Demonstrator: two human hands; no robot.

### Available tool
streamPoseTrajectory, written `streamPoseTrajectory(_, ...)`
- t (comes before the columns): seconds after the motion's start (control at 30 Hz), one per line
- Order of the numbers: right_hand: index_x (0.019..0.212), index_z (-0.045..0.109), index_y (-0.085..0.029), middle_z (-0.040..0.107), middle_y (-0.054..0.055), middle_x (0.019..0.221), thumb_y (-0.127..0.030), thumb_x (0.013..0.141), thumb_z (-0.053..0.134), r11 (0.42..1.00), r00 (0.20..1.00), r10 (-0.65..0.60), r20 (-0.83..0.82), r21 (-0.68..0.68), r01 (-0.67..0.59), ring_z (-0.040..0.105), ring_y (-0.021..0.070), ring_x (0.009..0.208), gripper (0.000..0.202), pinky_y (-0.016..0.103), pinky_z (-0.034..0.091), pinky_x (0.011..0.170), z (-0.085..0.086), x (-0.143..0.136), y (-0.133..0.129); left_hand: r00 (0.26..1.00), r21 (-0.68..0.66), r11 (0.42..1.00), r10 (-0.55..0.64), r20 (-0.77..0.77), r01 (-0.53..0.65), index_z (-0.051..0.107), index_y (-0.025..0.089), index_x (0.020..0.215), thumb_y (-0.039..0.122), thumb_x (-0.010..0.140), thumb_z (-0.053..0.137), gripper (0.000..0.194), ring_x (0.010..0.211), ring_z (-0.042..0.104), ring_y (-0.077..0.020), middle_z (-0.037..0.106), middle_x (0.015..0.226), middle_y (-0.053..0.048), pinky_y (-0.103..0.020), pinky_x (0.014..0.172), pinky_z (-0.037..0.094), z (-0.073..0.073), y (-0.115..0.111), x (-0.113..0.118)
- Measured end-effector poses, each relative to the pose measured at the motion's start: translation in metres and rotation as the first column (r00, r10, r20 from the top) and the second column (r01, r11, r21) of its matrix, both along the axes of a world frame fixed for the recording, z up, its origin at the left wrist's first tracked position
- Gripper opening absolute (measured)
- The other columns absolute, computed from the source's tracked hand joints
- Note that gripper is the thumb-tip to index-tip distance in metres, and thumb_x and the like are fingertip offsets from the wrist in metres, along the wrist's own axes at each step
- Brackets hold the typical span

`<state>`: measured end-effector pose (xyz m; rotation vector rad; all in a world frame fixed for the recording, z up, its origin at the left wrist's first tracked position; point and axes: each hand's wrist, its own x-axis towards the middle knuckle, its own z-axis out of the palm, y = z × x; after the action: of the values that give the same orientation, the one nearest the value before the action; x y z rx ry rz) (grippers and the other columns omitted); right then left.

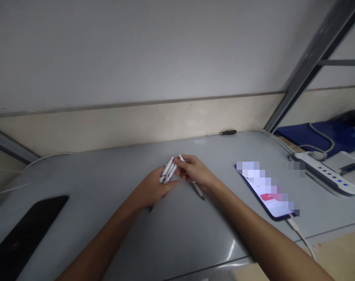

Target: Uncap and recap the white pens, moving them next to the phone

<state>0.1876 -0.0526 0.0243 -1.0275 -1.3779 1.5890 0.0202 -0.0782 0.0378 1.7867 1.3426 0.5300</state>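
Several white pens (168, 170) lie bundled in my left hand (156, 186), its fingers closed round them and dark tips poking out below the palm. Close beside it, my right hand (194, 170) pinches a single white pen (198, 190), whose silver tip slants down to the right under the palm. The fingertips of my right hand are right by the upper ends of the bundle; whether they touch it is too small to tell. Both hands are over the middle of the grey table (118, 171).
A lit phone (266, 191) with a white cable lies at the right, near a power strip (329, 171). At the back edge is a screwdriver (228, 132). A black flat object (31, 234) lies at the left. Metal posts rise at both sides.
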Motion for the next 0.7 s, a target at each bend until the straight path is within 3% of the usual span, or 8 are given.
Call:
streamPoseTrajectory(0.1,0.071,0.055,-0.018,0.053,-0.002,0.064,-0.045,0.090,0.056,1.000,1.000,0.000,-0.018,-0.012,0.000,0.040,0.0071,0.048,0.033,0.023,0.022,0.042,-0.0011,0.0002,0.0004,1.000,0.109,0.994,0.016,-0.019,-0.014,0.063,0.019,0.097,0.033,0.077,0.060,0.025,0.073,0.060,-0.0173,0.067,0.081,-0.001,-0.027,0.068,0.047,-0.0003,-0.0016,0.0017)
streamPoseTrajectory(0.3,0.072,0.054,-0.018,0.051,-0.003,0.063,-0.048,0.088,0.058,1.000,1.000,0.001,-0.020,-0.018,-0.002,0.039,0.0063,0.047,0.034,0.021,0.022,0.041,0.0007,-0.0010,-0.0004,0.992,0.166,0.986,0.021,-0.127,0.000,0.062,0.019,0.081,0.033,0.081,0.051,0.018,0.067,0.060,-0.0184,0.067,0.075,-0.002,-0.029,0.066,0.047,-0.0068,-0.0004,-0.0011)
streamPoseTrajectory(0.7,0.078,0.057,-0.018,0.051,-0.003,0.065,-0.051,0.087,0.059,0.996,0.996,0.068,-0.062,0.060,-0.064,0.039,0.0060,0.048,0.034,0.020,0.021,0.040,0.0039,-0.0002,-0.0025,0.988,0.247,0.968,0.085,-0.131,-0.050,0.061,0.019,0.087,0.034,0.083,0.050,0.020,0.074,0.062,-0.0196,0.069,0.082,-0.003,-0.031,0.071,0.046,-0.0084,-0.0003,0.0013)
